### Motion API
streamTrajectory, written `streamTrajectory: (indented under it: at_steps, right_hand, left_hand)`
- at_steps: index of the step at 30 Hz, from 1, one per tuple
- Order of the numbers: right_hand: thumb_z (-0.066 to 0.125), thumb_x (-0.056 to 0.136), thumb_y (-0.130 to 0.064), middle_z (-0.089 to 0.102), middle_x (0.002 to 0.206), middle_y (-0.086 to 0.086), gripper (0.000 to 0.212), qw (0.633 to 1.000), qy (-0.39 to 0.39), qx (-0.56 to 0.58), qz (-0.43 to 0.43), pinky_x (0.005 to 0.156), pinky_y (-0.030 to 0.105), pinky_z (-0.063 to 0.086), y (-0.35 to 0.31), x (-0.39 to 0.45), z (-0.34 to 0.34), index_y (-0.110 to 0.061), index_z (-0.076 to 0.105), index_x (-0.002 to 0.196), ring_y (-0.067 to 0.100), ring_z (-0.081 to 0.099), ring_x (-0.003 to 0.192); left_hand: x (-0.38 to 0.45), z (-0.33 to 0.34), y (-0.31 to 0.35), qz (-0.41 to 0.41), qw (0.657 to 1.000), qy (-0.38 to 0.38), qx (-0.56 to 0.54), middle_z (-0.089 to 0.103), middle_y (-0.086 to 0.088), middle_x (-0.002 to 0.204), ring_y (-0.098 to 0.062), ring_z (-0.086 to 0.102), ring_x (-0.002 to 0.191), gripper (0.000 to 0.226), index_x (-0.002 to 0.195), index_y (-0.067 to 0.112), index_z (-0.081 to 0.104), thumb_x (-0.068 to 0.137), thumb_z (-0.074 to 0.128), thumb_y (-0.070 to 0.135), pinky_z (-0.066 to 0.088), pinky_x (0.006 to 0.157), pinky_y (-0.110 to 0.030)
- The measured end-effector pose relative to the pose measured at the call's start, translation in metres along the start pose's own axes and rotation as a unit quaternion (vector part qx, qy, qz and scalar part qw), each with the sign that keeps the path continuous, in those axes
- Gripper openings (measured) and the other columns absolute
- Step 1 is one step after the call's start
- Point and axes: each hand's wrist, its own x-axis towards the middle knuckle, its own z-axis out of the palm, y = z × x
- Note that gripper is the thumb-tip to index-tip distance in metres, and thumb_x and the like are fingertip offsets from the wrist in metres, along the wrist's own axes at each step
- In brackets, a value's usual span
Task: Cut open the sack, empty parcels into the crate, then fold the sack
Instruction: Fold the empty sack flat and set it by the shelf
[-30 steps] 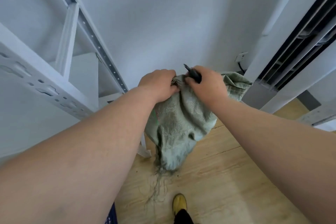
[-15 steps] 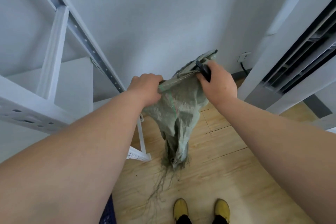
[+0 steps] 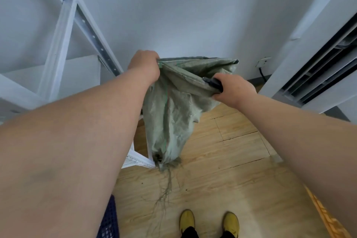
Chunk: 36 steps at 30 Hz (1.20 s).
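Both hands are up at the top edge of the green woven sack, and it hangs limp and flat between them, so by the look of it the emptying is done and this is the start of the fold. The left hand grips one end of the sack's top hem, fingers curled round the cloth; the right hand grips the other end, well apart from the left, with the hem stretched taut between them. Tucked in that right fist along with the cloth is a dark tool, probably the cutter, though its blade cannot be made out. The sack's frayed bottom end touches the wooden floor just in front of the yellow shoes, loose threads trailing from it. Left of the sack stands a white metal rack; at the lower left edge, below the left forearm, a bit of dark blue mesh shows, perhaps the crate, but too little is visible to say. Next, in my judgement, the sack wants smoothing flat, then the two top corners brought together to halve it. The worry is the tool in the right hand: it crowds the grip and could snag the weave.
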Motion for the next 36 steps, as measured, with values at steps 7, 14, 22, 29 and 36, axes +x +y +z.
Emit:
streamTrajectory:
  at_steps: [7, 14, 22, 29, 36]
  right_hand:
    - [0.06, 0.089, -0.018, 0.059, 0.096, 0.003, 0.066, 0.957, 0.23, 0.051, 0.169, 0.053, 0.031, 0.037, 0.013, -0.033, -0.026, -0.027, 0.024, 0.144, 0.026, 0.05, 0.067]
    - [0.056, 0.088, -0.011, 0.057, 0.091, 0.006, 0.032, 0.973, -0.012, -0.054, 0.223, 0.062, 0.035, 0.046, 0.043, -0.13, 0.053, -0.014, 0.053, 0.12, 0.03, 0.059, 0.079]
    - [0.048, 0.087, -0.002, 0.063, 0.102, 0.002, 0.034, 0.943, -0.21, -0.091, 0.244, 0.062, 0.029, 0.043, 0.09, -0.231, 0.199, -0.021, 0.059, 0.113, 0.024, 0.057, 0.079]
    - [0.049, 0.084, -0.001, 0.06, 0.105, 0.001, 0.039, 0.923, -0.255, -0.097, 0.271, 0.062, 0.029, 0.044, 0.13, -0.274, 0.283, -0.025, 0.058, 0.114, 0.023, 0.053, 0.075]
    - [0.055, 0.085, -0.007, 0.05, 0.101, 0.001, 0.031, 0.918, -0.27, -0.067, 0.282, 0.058, 0.03, 0.045, 0.148, -0.26, 0.348, -0.023, 0.059, 0.111, 0.024, 0.054, 0.074]
  left_hand:
    - [-0.013, -0.028, 0.042, 0.053, 0.968, 0.186, -0.16, 0.049, -0.012, 0.122, -0.024, 0.052, 0.1, 0.035, 0.105, 0.016, 0.065, 0.086, 0.043, -0.003, 0.039, 0.079, -0.026]
    - [-0.161, 0.068, 0.003, 0.145, 0.989, -0.021, -0.029, 0.059, -0.006, 0.116, -0.028, 0.055, 0.111, 0.036, 0.114, 0.026, 0.062, 0.086, 0.056, 0.004, 0.047, 0.085, -0.039]
    - [-0.288, 0.243, -0.046, 0.06, 0.964, -0.258, 0.025, 0.052, -0.005, 0.108, -0.031, 0.055, 0.102, 0.041, 0.112, 0.026, 0.064, 0.082, 0.053, -0.001, 0.048, 0.079, -0.038]
    - [-0.358, 0.334, -0.06, 0.04, 0.92, -0.383, 0.069, 0.053, -0.002, 0.115, -0.024, 0.057, 0.104, 0.037, 0.125, 0.026, 0.057, 0.091, 0.056, 0.013, 0.049, 0.077, -0.036]
    - [-0.33, 0.392, -0.078, 0.004, 0.897, -0.438, 0.048, 0.065, 0.002, 0.105, -0.021, 0.062, 0.096, 0.024, 0.112, 0.03, 0.065, 0.09, 0.06, 0.024, 0.051, 0.077, -0.032]
